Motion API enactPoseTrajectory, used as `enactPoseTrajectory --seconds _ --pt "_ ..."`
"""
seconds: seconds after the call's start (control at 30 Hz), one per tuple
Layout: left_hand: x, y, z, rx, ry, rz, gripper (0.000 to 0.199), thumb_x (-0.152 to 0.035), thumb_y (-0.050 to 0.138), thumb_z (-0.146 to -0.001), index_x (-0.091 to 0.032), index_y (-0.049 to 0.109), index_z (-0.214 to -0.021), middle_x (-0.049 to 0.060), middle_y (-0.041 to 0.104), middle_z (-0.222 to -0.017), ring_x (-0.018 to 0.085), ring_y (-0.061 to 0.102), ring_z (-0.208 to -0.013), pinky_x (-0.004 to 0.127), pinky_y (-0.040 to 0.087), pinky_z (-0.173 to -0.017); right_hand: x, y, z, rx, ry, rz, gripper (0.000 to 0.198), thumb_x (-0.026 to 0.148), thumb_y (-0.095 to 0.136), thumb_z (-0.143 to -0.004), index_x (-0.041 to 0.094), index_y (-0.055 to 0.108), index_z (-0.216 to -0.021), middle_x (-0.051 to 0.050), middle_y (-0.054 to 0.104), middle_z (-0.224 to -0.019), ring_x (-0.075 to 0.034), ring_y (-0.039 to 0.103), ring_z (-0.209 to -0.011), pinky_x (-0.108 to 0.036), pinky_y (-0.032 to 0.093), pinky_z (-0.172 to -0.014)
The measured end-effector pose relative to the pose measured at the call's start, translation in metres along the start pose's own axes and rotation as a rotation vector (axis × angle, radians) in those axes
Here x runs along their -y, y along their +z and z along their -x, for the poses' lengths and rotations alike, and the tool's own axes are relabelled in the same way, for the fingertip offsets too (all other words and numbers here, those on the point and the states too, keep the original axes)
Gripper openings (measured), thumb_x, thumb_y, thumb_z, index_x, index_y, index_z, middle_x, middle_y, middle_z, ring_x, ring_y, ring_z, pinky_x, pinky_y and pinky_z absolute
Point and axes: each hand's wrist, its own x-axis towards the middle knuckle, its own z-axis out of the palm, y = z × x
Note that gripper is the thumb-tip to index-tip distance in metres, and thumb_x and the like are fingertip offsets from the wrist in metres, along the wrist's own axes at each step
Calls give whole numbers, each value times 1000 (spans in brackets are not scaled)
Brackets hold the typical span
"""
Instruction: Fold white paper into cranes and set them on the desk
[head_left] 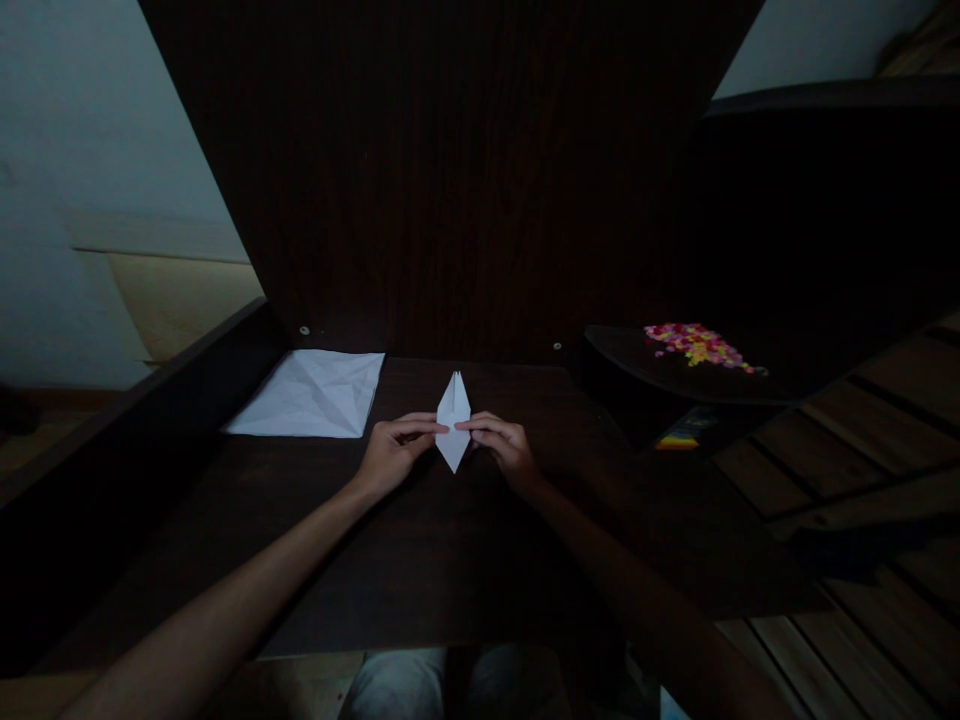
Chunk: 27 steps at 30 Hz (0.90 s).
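Between my two hands is a piece of folded white paper (454, 448), a narrow diamond with a slit running down from its far tip. My left hand (397, 447) pinches its left edge between thumb and fingers. On the opposite edge, my right hand (504, 444) grips it the same way, both thumbs lying on the front face near the middle. The paper is held just over the dark desk top (360, 560); whether its underside touches the wood I cannot tell.
White creased sheets (315, 395) lie flat at the back left, against a low side board (135, 440). To the right, a curved shelf (622, 355) bears a heap of small pink, red and yellow pieces (697, 345). A tall dark panel (450, 180) closes off the back.
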Motion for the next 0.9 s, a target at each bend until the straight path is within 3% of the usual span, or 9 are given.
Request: enactPoseTrajectory --seconds 0.17,0.4,0.6,0.9 --pt "-6 -2 1 8 -32 3 16 -23 61 -71 -19 75 -77 8 68 -99 24 61 -93 36 47 -84 2 5 2 -36 -11 43 19 36 68 -71 20 72 -80 -5 59 -84 -17 58 -79 -28 49 -67" --pt "-10 2 3 18 9 -8 17 -31 67 -71 -15 71 -75 7 68 -86 20 61 -82 30 49 -75 -1 7 4 -43 -18 100 21 35 67 -71 19 63 -82 -3 58 -81 -13 56 -70 -25 48 -62" --pt "-3 7 4 2 -58 54 21 -31 72 -67 -14 67 -79 5 67 -77 16 62 -72 27 50 -68 -4 8 3 -101 9 28 35 28 73 -63 21 46 -84 2 54 -78 -9 53 -61 -22 46 -55" --pt "-4 6 4 7 -43 49 17 -29 72 -67 -14 67 -73 4 68 -75 16 63 -69 27 50 -67 -4 7 2 -77 35 42 38 27 75 -60 22 46 -85 2 56 -72 -10 54 -61 -23 45 -56"
